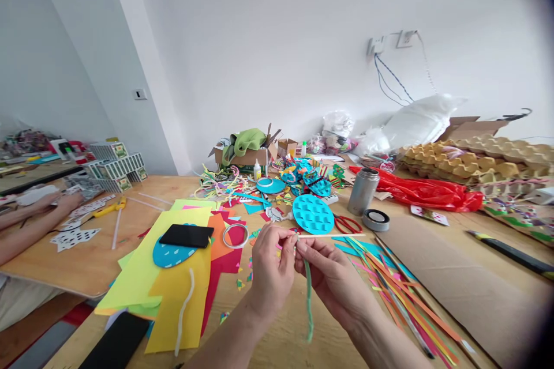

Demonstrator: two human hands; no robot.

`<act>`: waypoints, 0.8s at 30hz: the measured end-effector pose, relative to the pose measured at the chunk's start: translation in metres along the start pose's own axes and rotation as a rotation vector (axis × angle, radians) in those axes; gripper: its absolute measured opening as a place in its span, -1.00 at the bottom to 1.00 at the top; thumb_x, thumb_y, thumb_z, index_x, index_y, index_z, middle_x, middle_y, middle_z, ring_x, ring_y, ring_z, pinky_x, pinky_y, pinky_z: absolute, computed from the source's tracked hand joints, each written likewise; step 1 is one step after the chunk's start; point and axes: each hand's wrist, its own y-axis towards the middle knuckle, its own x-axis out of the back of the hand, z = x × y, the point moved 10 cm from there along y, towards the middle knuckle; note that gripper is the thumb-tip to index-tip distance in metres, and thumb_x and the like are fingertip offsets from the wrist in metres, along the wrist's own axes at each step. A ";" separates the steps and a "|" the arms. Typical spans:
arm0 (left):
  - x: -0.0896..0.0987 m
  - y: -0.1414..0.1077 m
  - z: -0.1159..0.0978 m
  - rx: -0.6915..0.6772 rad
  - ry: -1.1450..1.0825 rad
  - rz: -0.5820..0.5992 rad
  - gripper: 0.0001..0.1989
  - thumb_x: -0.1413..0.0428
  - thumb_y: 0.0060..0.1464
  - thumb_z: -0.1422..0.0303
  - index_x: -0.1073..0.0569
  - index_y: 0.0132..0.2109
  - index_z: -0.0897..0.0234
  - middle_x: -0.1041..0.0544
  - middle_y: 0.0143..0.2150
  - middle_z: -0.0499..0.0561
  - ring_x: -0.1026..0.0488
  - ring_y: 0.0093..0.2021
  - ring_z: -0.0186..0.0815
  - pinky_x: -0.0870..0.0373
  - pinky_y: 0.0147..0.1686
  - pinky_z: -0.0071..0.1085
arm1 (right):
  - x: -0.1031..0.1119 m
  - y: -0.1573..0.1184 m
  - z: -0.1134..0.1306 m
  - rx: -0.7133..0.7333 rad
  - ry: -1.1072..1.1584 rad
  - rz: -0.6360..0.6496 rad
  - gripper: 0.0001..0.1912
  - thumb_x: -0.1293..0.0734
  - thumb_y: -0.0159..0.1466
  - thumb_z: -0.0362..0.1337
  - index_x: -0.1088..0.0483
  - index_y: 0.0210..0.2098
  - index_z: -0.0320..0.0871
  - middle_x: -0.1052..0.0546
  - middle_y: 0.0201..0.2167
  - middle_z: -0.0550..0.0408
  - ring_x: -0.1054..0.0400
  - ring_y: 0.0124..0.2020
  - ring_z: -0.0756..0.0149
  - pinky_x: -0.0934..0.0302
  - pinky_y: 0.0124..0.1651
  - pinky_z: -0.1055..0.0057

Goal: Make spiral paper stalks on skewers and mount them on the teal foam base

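Observation:
Both of my hands meet above the near middle of the wooden table. My left hand (272,265) pinches with thumb and forefinger at the upper end of a fuzzy green pipe cleaner (309,305). Fingertips of my right hand (333,271) are closed on the same spot, and the pipe cleaner's long end hangs down between the hands. A thin pale stick (346,236) runs sideways from the fingertips to the right; its left end is hidden by the fingers. Just beyond the hands lie a blue dimpled paper disc (313,214) and red-handled scissors (348,225).
On the left are yellow paper sheets (175,288), a black phone (187,236) and a roll of tape (236,236). A metal bottle (363,191), paper strips (411,300), cardboard (459,277) and a utility knife (515,253) lie right. Another person's hands (64,204) work beside cards.

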 end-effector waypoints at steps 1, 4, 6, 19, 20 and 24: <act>-0.001 0.000 0.004 0.044 -0.033 0.008 -0.87 0.01 0.17 0.38 -0.36 -0.34 0.28 -0.44 -0.39 0.01 -0.39 -0.33 -0.30 -0.30 -0.32 -0.42 | 0.002 0.000 0.002 0.024 -0.017 -0.019 -0.79 -0.49 0.03 -0.20 -0.49 -0.43 -0.22 -0.41 -0.54 0.15 -0.18 -0.52 0.49 -0.12 -0.42 0.53; -0.009 -0.003 0.017 0.206 -0.186 0.053 -0.84 0.01 0.17 0.32 -0.35 -0.35 0.27 -0.44 -0.44 -0.02 -0.38 -0.40 -0.33 -0.31 -0.38 -0.44 | 0.008 0.001 0.009 0.120 -0.095 -0.070 -0.71 -0.50 0.00 -0.18 -0.50 -0.33 -0.20 -0.44 -0.49 0.13 -0.19 -0.49 0.46 -0.11 -0.42 0.51; -0.014 -0.005 0.024 0.300 -0.270 0.077 -0.82 0.01 0.16 0.30 -0.34 -0.38 0.27 -0.43 -0.48 -0.04 -0.37 -0.44 -0.35 -0.29 -0.41 -0.47 | 0.009 0.002 0.015 0.187 -0.198 -0.089 -0.70 -0.49 0.03 -0.15 -0.49 -0.30 -0.20 -0.46 -0.49 0.12 -0.21 -0.47 0.42 -0.12 -0.42 0.49; -0.049 -0.022 0.062 0.795 -0.793 0.241 -0.75 -0.20 -0.09 0.29 -0.32 -0.54 0.34 -0.28 -0.62 -0.13 -0.20 -0.58 -0.48 -0.13 -0.51 -0.51 | 0.011 -0.001 0.038 0.439 -0.616 -0.119 -0.79 -0.37 0.15 -0.14 -0.43 -0.44 -0.17 -0.46 -0.46 0.06 -0.32 -0.38 0.26 -0.22 -0.30 0.34; -0.049 -0.021 0.063 0.796 -0.772 0.258 -0.76 -0.19 -0.08 0.29 -0.35 -0.52 0.35 -0.31 -0.60 -0.12 -0.22 -0.57 -0.48 -0.14 -0.50 -0.51 | 0.012 0.000 0.037 0.417 -0.591 -0.118 -0.79 -0.39 0.14 -0.14 -0.43 -0.45 -0.17 -0.45 -0.47 0.07 -0.31 -0.40 0.28 -0.20 -0.32 0.36; -0.038 -0.009 0.059 0.658 -0.555 0.297 -0.76 -0.10 0.05 0.25 -0.43 -0.44 0.36 -0.43 -0.51 -0.04 -0.31 -0.49 -0.43 -0.24 -0.42 -0.50 | 0.019 0.005 0.032 0.300 -0.472 -0.129 -0.75 -0.44 0.06 -0.11 -0.45 -0.46 -0.19 -0.45 -0.51 0.10 -0.25 -0.45 0.33 -0.13 -0.40 0.42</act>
